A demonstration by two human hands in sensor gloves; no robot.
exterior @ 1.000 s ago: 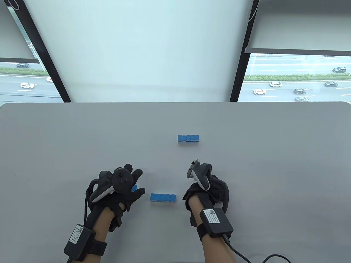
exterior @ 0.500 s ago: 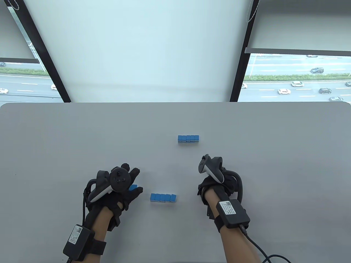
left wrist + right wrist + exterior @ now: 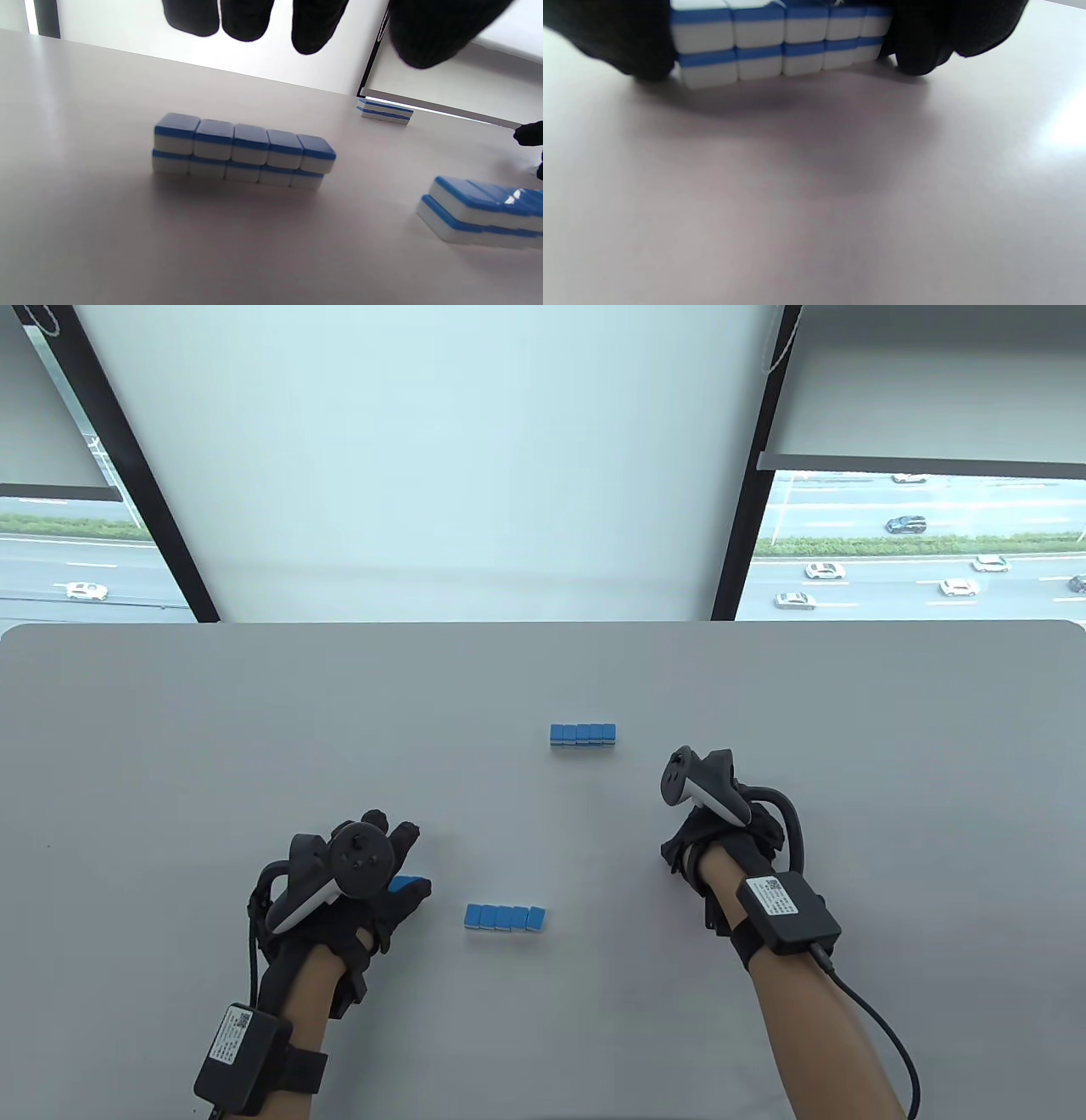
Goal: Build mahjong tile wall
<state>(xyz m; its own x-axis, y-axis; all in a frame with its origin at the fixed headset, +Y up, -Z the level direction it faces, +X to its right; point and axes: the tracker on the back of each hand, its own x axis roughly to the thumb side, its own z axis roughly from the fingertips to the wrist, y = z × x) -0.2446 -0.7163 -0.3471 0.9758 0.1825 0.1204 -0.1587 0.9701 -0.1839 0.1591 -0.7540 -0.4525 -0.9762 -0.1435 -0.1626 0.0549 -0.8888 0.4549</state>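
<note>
Blue-backed white mahjong tiles stand in two-layer blocks, several tiles long. My right hand [image 3: 708, 824] hides one such block in the table view. In the right wrist view my fingers [image 3: 645, 46] pinch this block [image 3: 780, 42] at both ends, close over the table. My left hand [image 3: 405, 861] hovers open over a second block [image 3: 405, 886]. In the left wrist view its fingers [image 3: 248, 17] hang above that block [image 3: 244, 152] without touching it. A third block [image 3: 505, 916] lies near the front between my hands, and it also shows in the left wrist view [image 3: 479, 212].
A fourth block [image 3: 582, 734] stands farther back at mid-table, seen small in the left wrist view [image 3: 384, 111]. The grey table [image 3: 254, 712] ends at a far edge in front of windows. A cable trails from my right wrist.
My right hand has moved right and away from me, carrying its block. My left hand has drawn slightly left and back, uncovering more of the block beneath it.
</note>
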